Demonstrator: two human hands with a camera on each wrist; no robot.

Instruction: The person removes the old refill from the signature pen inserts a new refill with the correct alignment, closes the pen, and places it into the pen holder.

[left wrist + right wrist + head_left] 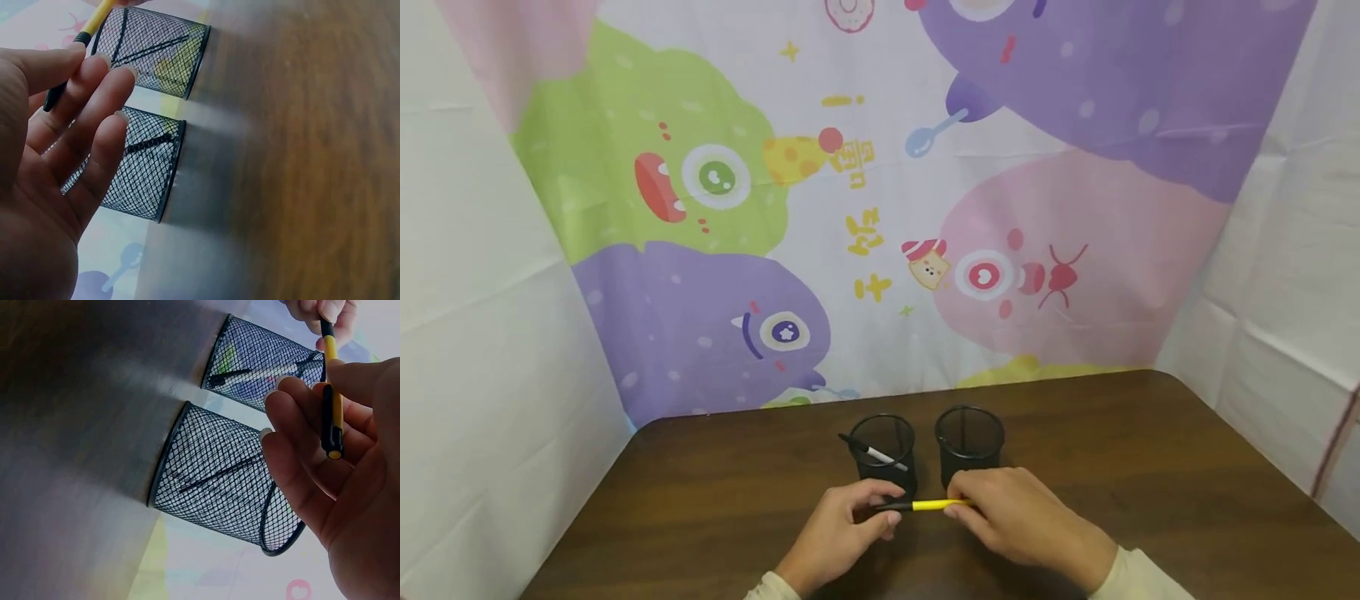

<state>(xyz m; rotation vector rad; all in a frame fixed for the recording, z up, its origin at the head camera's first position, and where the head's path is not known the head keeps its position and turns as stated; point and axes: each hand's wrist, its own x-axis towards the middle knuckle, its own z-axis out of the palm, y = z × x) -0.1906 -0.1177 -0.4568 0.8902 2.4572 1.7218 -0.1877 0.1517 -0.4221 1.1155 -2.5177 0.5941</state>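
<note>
A yellow pen with a black front part [931, 505] lies level between both hands, in front of two black mesh cups. My left hand [838, 529] pinches its black end between thumb and fingers; in the left wrist view the dark tip [56, 97] pokes out past them. At the other end, my right hand [1026, 517] grips the yellow barrel, and the right wrist view shows the black clip [327, 419] along it. A white pen with a black end [877, 454] leans inside the left mesh cup [867, 473].
The right mesh cup [970, 460] stands a small gap from the left one, just beyond my right hand. Both are on a dark brown wooden table [737, 475]. Behind it hangs a cloth with cartoon monsters [880, 350], and pale cloth walls [482, 350] flank the sides.
</note>
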